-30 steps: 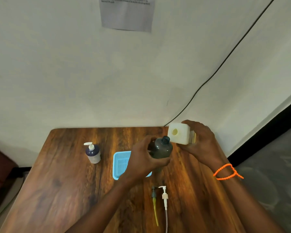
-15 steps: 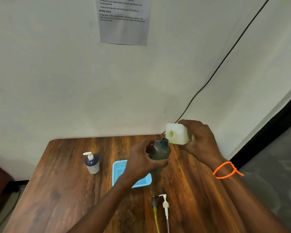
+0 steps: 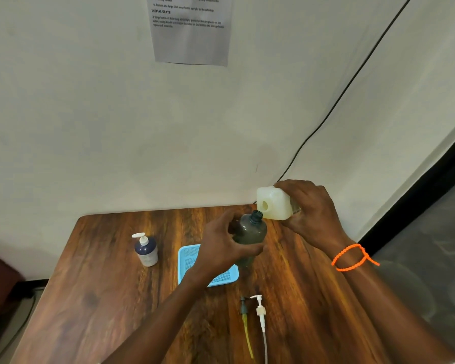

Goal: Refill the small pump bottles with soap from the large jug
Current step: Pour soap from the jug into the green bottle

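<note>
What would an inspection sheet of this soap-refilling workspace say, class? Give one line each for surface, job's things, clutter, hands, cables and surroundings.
Surface: wooden table.
Job's things: white jug tipped beside open grey bottle; blue pump bottle upright, pump on; two loose pumps lying near front.
Clutter: blue basket.
Hands: left hand grips grey bottle; right hand holds jug.
Cables: black cable along wall.
Surroundings: printed sheet on wall.

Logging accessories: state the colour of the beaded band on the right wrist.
Bright orange; the beaded wristband on the right hand shows clearly in the head view.
</note>
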